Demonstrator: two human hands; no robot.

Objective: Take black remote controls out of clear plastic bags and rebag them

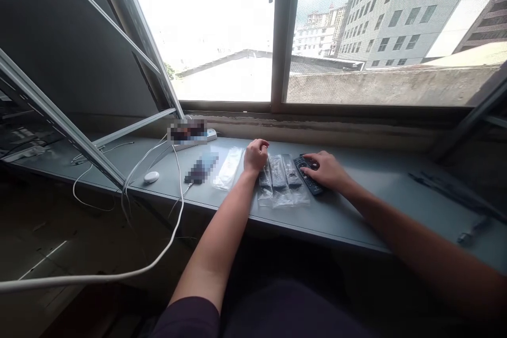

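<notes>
My right hand lies over the right side of a black remote control, with thumb and fingers around its edges. That remote is out of any bag and flat on the desk. Left of it, several dark remotes in clear plastic bags lie side by side. My left hand rests by the leftmost bagged remote, its fingers curled in, and I see nothing in them. Just left of this hand is a clear, whitish plastic bag.
The grey desk runs beneath a window. A phone, blurred, is on a white cable hanging past the edge. Further left are a small round white object, a power strip and a metal frame. Dark items lie at right.
</notes>
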